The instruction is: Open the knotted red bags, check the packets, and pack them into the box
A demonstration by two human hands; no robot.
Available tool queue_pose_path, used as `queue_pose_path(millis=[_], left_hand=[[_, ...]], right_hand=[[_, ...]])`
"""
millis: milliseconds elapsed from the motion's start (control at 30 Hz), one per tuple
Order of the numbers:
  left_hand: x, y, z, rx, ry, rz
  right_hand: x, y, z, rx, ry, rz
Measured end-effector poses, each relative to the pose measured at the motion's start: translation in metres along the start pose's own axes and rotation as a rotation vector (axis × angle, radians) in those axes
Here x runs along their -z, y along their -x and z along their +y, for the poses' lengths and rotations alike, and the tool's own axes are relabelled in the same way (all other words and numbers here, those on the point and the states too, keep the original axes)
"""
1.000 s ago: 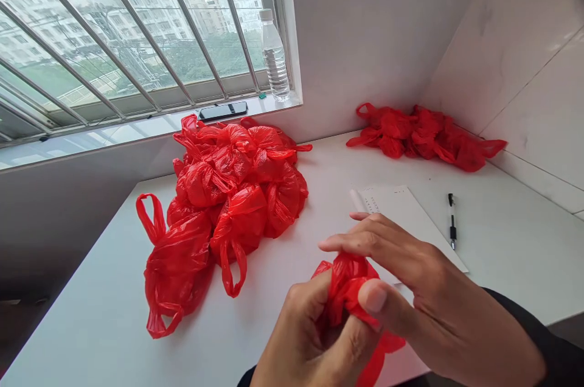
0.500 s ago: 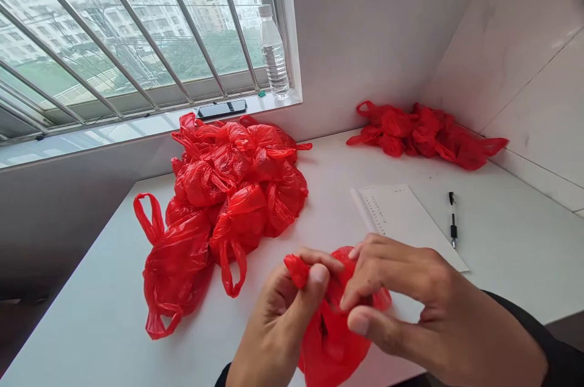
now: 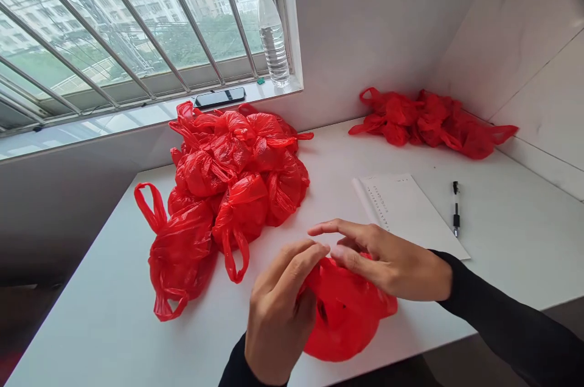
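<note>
Bulging over the flat white bench, the rounded red plastic bag lies just right of the half-curled left hand, under the loosely arched right hand; whether either grips it, I cannot tell.

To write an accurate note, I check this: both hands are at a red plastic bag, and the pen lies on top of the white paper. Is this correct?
Not quite: the pen lies on the table, to the right of the white paper, as the head view shows. The left hand and right hand are indeed at a red plastic bag.
</note>
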State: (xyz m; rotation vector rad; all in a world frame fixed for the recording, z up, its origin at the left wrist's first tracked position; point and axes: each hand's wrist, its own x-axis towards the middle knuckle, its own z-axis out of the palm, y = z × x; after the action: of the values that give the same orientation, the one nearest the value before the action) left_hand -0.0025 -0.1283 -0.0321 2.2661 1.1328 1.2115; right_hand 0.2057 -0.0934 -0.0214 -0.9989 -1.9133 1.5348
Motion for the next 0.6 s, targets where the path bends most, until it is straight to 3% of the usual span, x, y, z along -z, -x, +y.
queue_pose_path(millis=[100, 333, 467, 600], left_hand=[[-0.004, 0.005, -0.009, -0.045, -0.041, 0.030], [-0.001, 0.014, -0.011, 0.023, -0.095, 0.008], [0.008, 0.045, -0.018, 0.175, -0.123, -0.002], [0.015, 0.077, -0.030, 0.487, -0.106, 0.073]], right_hand=[[-0.002, -0.005, 0.007, 0.029, -0.027, -0.060], [-0.006, -0.001, -0.003, 0.097, 0.087, 0.187], [0.003, 0.017, 0.003, 0.005, 0.242, 0.292], [0.014, 0.035, 0.025, -0.162, 0.316, 0.359]])
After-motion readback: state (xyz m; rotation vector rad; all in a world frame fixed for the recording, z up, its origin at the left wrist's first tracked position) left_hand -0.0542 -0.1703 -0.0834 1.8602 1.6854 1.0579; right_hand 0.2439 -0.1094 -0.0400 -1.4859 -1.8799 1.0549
